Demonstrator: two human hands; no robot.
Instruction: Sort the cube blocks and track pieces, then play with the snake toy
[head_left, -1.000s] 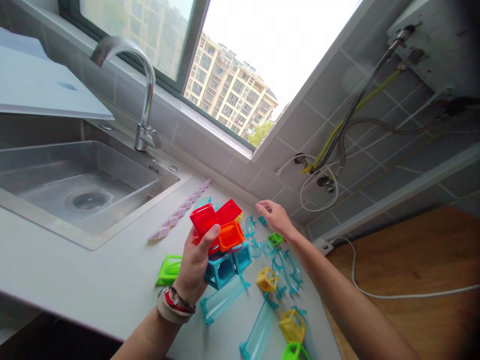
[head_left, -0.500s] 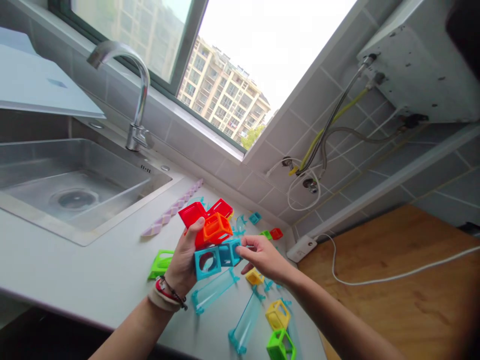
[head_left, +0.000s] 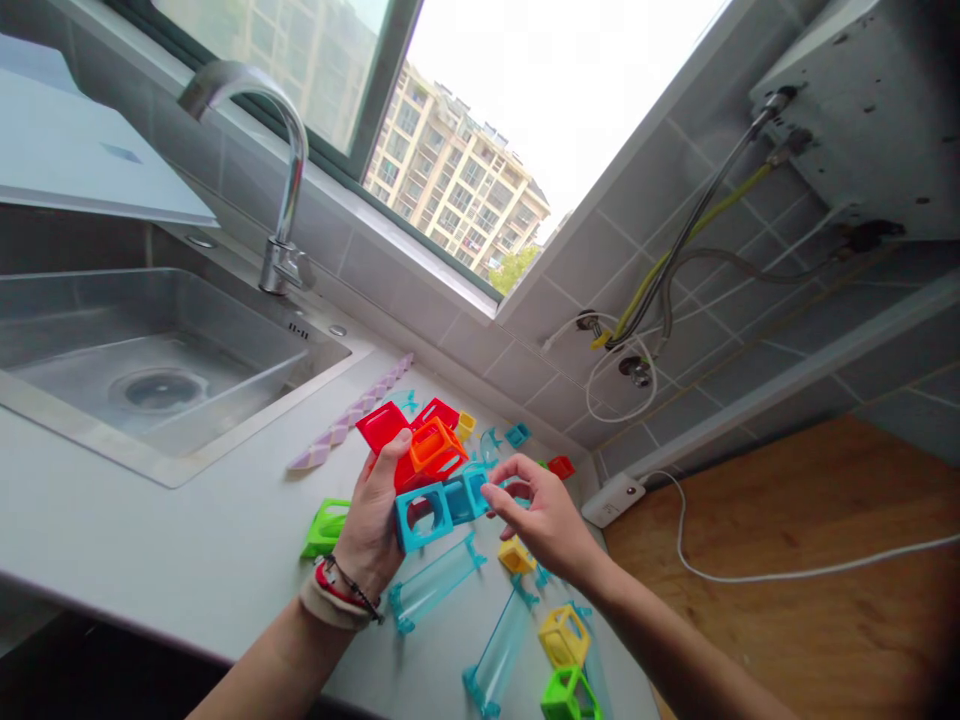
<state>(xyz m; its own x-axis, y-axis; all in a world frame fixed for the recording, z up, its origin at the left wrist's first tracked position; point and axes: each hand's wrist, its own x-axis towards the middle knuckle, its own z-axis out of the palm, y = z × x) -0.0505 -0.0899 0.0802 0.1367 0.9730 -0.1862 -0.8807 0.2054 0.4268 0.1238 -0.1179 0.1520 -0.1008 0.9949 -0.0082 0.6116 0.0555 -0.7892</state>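
Observation:
My left hand (head_left: 375, 510) is closed around a joined cluster of hollow plastic blocks. The cluster has a red block (head_left: 381, 425), an orange block (head_left: 435, 447) and, along its lower side, blue cube blocks (head_left: 424, 515) with cut-out openings. At the right end of the blue ones, my right hand (head_left: 536, 510) has its thumb and bent index finger at the edge of the outermost cube; its other fingers curl loosely behind. Below the cluster lie two clear blue tracks (head_left: 439, 582) on the white counter. A green block (head_left: 326, 527) sits left of my left wrist.
Yellow blocks (head_left: 565, 636) and a green cube (head_left: 570, 695) lie at the lower right of the counter (head_left: 247, 540). A patterned strip (head_left: 352, 415) runs beside the steel sink (head_left: 176, 465). The faucet (head_left: 289, 200) rises behind it; a power strip (head_left: 613, 500) is at the right.
My right hand's index finger has arched up and its grip on the end blue cube looks looser. The cluster has tilted slightly, and the whole view has shifted a little.

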